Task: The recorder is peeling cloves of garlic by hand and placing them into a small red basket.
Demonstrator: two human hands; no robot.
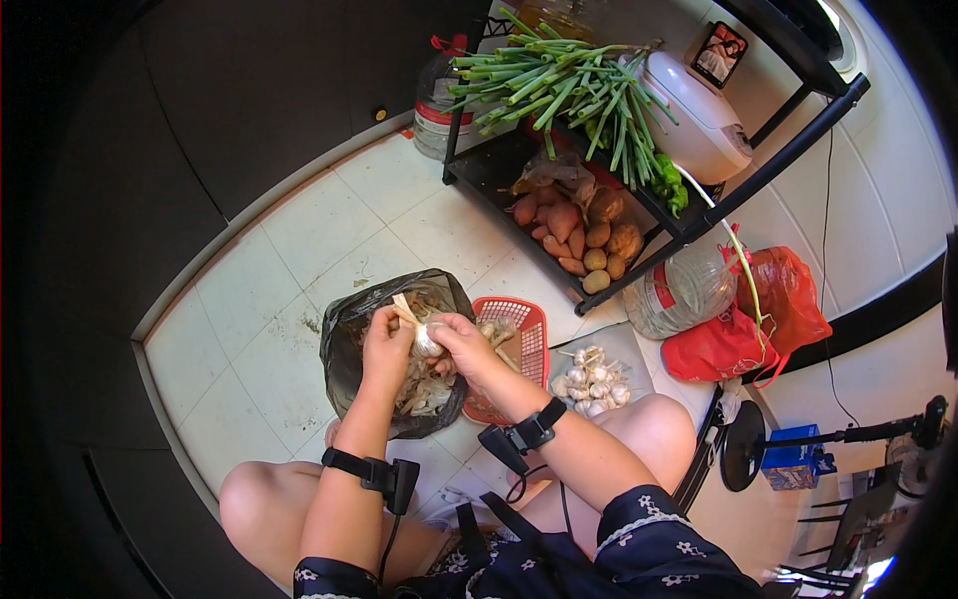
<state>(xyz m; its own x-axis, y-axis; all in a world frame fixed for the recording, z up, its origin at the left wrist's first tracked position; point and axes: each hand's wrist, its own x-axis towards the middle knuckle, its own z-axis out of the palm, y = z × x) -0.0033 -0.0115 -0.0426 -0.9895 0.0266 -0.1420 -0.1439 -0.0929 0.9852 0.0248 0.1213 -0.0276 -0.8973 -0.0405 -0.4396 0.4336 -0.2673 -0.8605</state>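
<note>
A white garlic bulb [427, 343] with a strip of dry husk [405, 308] at its stem is between my two hands. My left hand [388, 352] pinches the husk near the stem, while my right hand [458, 343] grips the bulb from the other side. Directly below them is a black plastic bag [346, 397] holding loose dry garlic skins [428, 393]. To its right stands a red plastic basket [534, 337] with some untrimmed garlic [500, 329] in it, partly hidden by my right forearm. Several cleaned garlic bulbs [596, 380] lie in a pile farther right.
A black shelf rack [516, 224] holds sweet potatoes [557, 221], potatoes [596, 258], green stalks [561, 82], green peppers [668, 183] and a white rice cooker [692, 112]. Large plastic bottles [685, 288] and red bags [782, 299] stand beside it. Dark cabinet panels [247, 97] border the tiled floor [262, 374].
</note>
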